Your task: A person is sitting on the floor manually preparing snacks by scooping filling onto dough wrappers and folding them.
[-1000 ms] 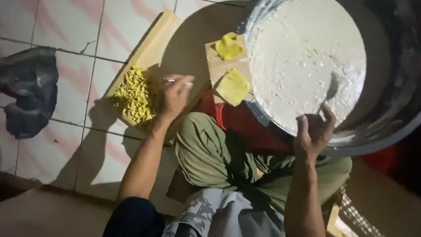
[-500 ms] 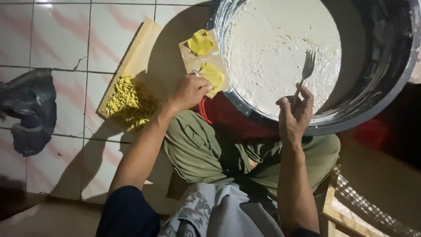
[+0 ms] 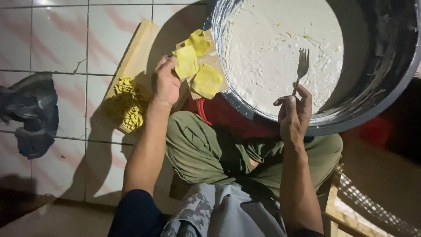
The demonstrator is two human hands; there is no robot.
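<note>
A wide metal basin (image 3: 386,87) is set on the floor just ahead of the seated person's knees, so that the white batter (image 3: 280,52) filling it lies within reach of both arms. A long wooden board (image 3: 140,57) is laid on the tiles (image 3: 57,44) just left of the basin, serving as a shelf beside it. A heap of yellow shreds (image 3: 127,107) is kept at the board's near end, and flat yellow squares (image 3: 206,81) are piled at its basin end, next to the rim. A dark cloth (image 3: 30,114) is left crumpled on the tiles, well apart.

The left hand (image 3: 165,83) is rested over the board, its fingers closed in a pinch on one yellow square (image 3: 186,61), which is lifted by its edge, close to the basin rim. A fork (image 3: 301,66) is gripped by its handle in the right hand (image 3: 294,116), fingers curled round it, tines up over the batter.
</note>
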